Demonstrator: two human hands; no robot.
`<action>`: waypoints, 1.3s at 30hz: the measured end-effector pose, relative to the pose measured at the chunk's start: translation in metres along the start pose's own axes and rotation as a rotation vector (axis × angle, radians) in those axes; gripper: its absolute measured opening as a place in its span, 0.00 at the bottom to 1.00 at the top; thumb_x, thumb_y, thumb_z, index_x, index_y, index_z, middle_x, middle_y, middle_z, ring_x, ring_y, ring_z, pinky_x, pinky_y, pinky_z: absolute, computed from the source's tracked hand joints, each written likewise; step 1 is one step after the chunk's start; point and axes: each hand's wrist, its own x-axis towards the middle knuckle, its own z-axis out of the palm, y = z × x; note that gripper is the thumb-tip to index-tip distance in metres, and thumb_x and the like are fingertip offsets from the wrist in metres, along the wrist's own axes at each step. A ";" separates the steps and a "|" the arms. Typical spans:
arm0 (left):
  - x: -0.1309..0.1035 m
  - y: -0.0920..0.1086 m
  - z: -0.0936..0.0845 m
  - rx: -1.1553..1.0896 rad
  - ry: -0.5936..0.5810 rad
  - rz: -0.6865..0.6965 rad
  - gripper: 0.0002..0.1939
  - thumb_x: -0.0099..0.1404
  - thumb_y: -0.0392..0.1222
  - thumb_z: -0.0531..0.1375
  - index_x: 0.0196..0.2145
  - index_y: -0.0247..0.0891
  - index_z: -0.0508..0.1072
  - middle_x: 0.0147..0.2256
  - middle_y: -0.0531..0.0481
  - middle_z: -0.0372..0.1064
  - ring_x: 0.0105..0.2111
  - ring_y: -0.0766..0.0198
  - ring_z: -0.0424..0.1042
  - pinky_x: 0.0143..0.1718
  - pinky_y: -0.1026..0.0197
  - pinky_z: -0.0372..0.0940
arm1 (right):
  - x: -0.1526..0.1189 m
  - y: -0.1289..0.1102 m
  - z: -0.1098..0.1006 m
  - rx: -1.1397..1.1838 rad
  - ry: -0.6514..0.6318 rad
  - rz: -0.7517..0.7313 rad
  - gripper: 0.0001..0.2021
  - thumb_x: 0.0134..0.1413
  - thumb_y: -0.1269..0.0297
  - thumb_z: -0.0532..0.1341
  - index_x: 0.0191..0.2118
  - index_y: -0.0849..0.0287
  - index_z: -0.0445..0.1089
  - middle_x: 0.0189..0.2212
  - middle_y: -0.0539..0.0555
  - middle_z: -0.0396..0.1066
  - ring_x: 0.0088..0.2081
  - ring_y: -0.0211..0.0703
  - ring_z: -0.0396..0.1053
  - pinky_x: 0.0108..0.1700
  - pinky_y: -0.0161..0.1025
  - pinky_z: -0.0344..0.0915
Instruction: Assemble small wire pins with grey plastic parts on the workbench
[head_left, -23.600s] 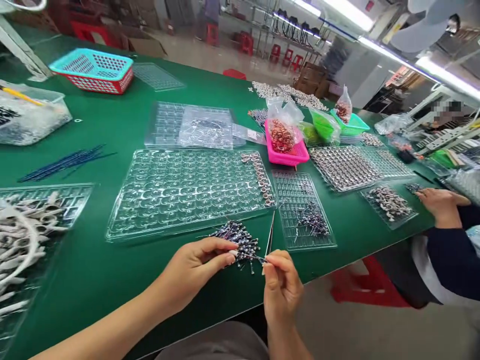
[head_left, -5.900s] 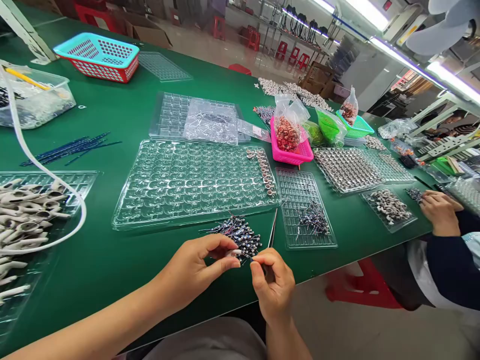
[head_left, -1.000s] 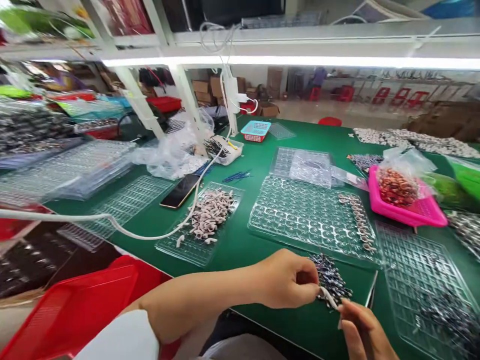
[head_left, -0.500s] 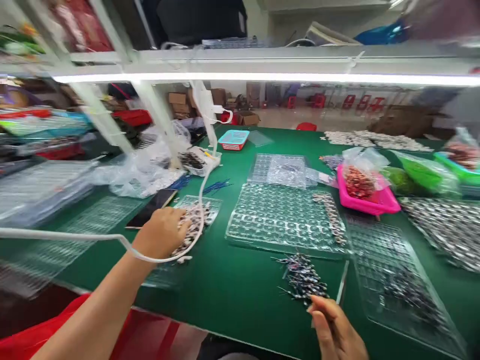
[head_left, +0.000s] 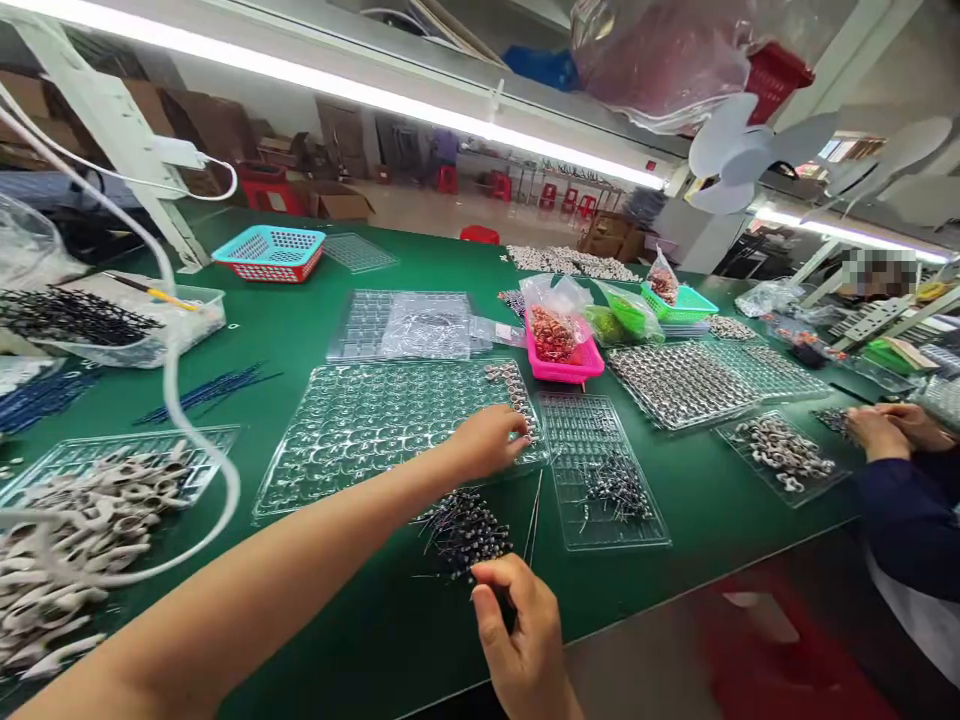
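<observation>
My left hand reaches across to the right edge of a clear moulded tray with rows of pockets. Its fingers are bent closed beside a column of small pale curved parts lying in the pockets; what they pinch is hidden. Below it, my right hand has thumb and forefinger tips nearly together, at the near edge of a pile of small dark parts with thin wire-like leads. Anything between those tips is too small to name. A thin metal tool like tweezers lies right of the pile.
Grey-white curved parts heap at left behind a white cable. Another clear tray holds dark leaded parts. A pink basket stands behind it. At far right, a co-worker's hands work near a filled tray.
My left hand has moved right, from the heap of pale parts to the pocketed tray's right side. My right hand stays by the dark pile. The view has turned right.
</observation>
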 end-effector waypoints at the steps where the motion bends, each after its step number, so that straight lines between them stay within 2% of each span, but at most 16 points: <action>1: 0.012 0.001 0.005 -0.006 -0.034 -0.016 0.11 0.69 0.41 0.59 0.43 0.33 0.76 0.45 0.39 0.74 0.46 0.51 0.73 0.49 0.51 0.67 | 0.000 0.000 0.000 0.002 0.006 -0.005 0.07 0.63 0.68 0.56 0.44 0.54 0.69 0.36 0.51 0.76 0.37 0.40 0.76 0.39 0.34 0.71; 5: 0.041 -0.002 0.016 -0.021 -0.196 -0.098 0.12 0.70 0.44 0.59 0.46 0.34 0.74 0.46 0.43 0.72 0.45 0.55 0.73 0.47 0.49 0.70 | 0.001 0.001 0.000 0.019 0.026 -0.033 0.08 0.62 0.70 0.56 0.44 0.54 0.69 0.34 0.50 0.75 0.35 0.39 0.75 0.39 0.34 0.70; 10: 0.058 -0.011 0.016 -0.078 -0.352 -0.171 0.15 0.70 0.44 0.60 0.51 0.35 0.71 0.50 0.43 0.70 0.45 0.56 0.73 0.45 0.49 0.72 | 0.000 0.004 0.002 0.057 -0.010 -0.015 0.09 0.61 0.71 0.56 0.45 0.54 0.68 0.34 0.50 0.74 0.34 0.38 0.73 0.39 0.35 0.69; 14: 0.063 -0.014 0.011 -0.163 -0.341 -0.182 0.15 0.70 0.45 0.60 0.51 0.35 0.71 0.50 0.43 0.70 0.45 0.56 0.73 0.46 0.49 0.71 | 0.000 0.004 0.002 0.074 -0.002 -0.024 0.09 0.61 0.72 0.56 0.45 0.54 0.68 0.33 0.49 0.74 0.34 0.38 0.73 0.39 0.35 0.68; 17: 0.055 -0.011 0.004 -0.260 -0.255 -0.199 0.11 0.70 0.42 0.60 0.46 0.33 0.72 0.44 0.45 0.73 0.43 0.57 0.74 0.44 0.51 0.71 | 0.000 0.004 0.002 0.087 -0.001 -0.030 0.09 0.62 0.72 0.56 0.45 0.54 0.68 0.33 0.50 0.74 0.34 0.37 0.73 0.39 0.35 0.68; 20: 0.029 -0.005 -0.007 -0.394 -0.139 -0.239 0.06 0.70 0.35 0.55 0.41 0.33 0.71 0.38 0.45 0.76 0.38 0.59 0.76 0.40 0.56 0.69 | -0.001 0.005 0.000 0.106 -0.013 -0.027 0.09 0.62 0.72 0.56 0.46 0.55 0.68 0.33 0.50 0.74 0.34 0.38 0.73 0.38 0.35 0.68; 23: -0.017 0.001 -0.018 -0.546 -0.067 -0.266 0.05 0.69 0.35 0.52 0.39 0.36 0.67 0.38 0.46 0.77 0.34 0.63 0.76 0.36 0.60 0.69 | -0.004 0.008 -0.001 0.130 0.002 0.004 0.10 0.62 0.72 0.56 0.46 0.54 0.69 0.34 0.50 0.74 0.34 0.38 0.73 0.36 0.35 0.68; 27: -0.091 0.000 -0.026 -0.786 -0.040 -0.321 0.07 0.66 0.42 0.58 0.35 0.36 0.68 0.32 0.49 0.75 0.32 0.64 0.74 0.36 0.61 0.69 | -0.008 0.012 -0.004 0.171 0.059 0.095 0.09 0.63 0.71 0.56 0.45 0.54 0.70 0.32 0.49 0.72 0.32 0.37 0.72 0.33 0.34 0.68; 29: -0.122 -0.005 -0.022 -0.930 -0.025 -0.371 0.10 0.62 0.45 0.63 0.34 0.36 0.70 0.31 0.51 0.73 0.32 0.64 0.73 0.35 0.61 0.68 | -0.007 0.011 -0.006 0.167 0.066 0.113 0.08 0.63 0.71 0.56 0.45 0.54 0.69 0.32 0.49 0.71 0.31 0.37 0.71 0.33 0.34 0.68; 31: -0.145 -0.013 -0.015 -1.019 0.014 -0.428 0.12 0.60 0.46 0.65 0.36 0.36 0.71 0.32 0.53 0.73 0.32 0.65 0.72 0.35 0.62 0.67 | -0.002 0.007 -0.008 0.111 0.028 0.070 0.08 0.62 0.72 0.58 0.45 0.55 0.69 0.33 0.50 0.71 0.32 0.38 0.71 0.34 0.35 0.68; 34: -0.161 -0.021 -0.003 -1.075 0.072 -0.476 0.15 0.60 0.47 0.66 0.42 0.37 0.73 0.36 0.51 0.74 0.35 0.64 0.72 0.38 0.60 0.67 | 0.008 -0.002 -0.007 -0.082 -0.085 -0.063 0.08 0.61 0.74 0.59 0.43 0.56 0.69 0.36 0.53 0.71 0.37 0.42 0.69 0.39 0.40 0.69; 39: -0.161 -0.022 0.007 -1.077 0.077 -0.417 0.15 0.61 0.49 0.64 0.42 0.37 0.74 0.39 0.48 0.75 0.40 0.59 0.73 0.44 0.57 0.67 | 0.021 -0.010 0.006 -0.431 -0.224 -0.179 0.06 0.59 0.74 0.60 0.39 0.58 0.72 0.36 0.56 0.68 0.38 0.47 0.64 0.40 0.45 0.67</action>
